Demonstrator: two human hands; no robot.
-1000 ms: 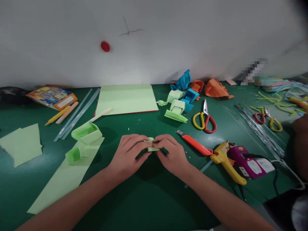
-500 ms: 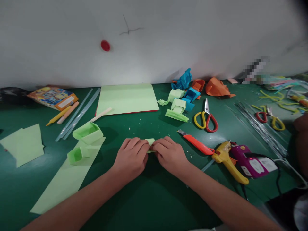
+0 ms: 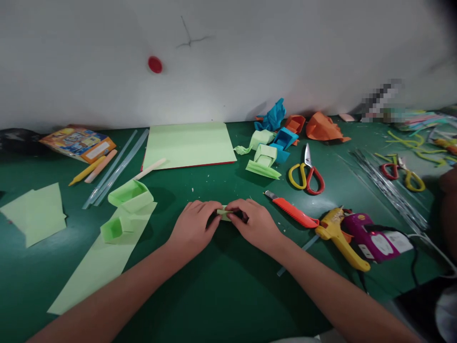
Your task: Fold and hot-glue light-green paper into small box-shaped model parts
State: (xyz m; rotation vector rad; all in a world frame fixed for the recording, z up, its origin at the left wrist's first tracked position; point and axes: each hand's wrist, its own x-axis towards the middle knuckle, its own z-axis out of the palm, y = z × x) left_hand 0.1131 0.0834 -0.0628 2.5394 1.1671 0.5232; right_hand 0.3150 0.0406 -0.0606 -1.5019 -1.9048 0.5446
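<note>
Between my two hands is a small folded piece of light green paper (image 3: 224, 213), mostly covered by my fingers. My left hand (image 3: 195, 224) pinches its left end between thumb and fingertips. At the right end, the thumb and fingers of my right hand (image 3: 254, 226) are closed on the same piece. To the left, a folded green paper box (image 3: 130, 195) and a smaller green paper box (image 3: 113, 229) rest by a long green paper strip (image 3: 89, 271). An orange utility knife (image 3: 294, 213) lies just beyond my right hand.
A stack of green paper (image 3: 189, 145) lies by the wall. Folded green paper shapes (image 3: 264, 156), scissors (image 3: 306, 172), a yellow glue gun (image 3: 342, 238) and a purple power box (image 3: 374, 238) are at right. Loose green sheets (image 3: 44, 216) and clear glue sticks (image 3: 119, 166) are at left.
My fingers have shifted on the folded paper, and the thumbs now show on its near side. More of the piece is visible between the hands. The surrounding objects stay put.
</note>
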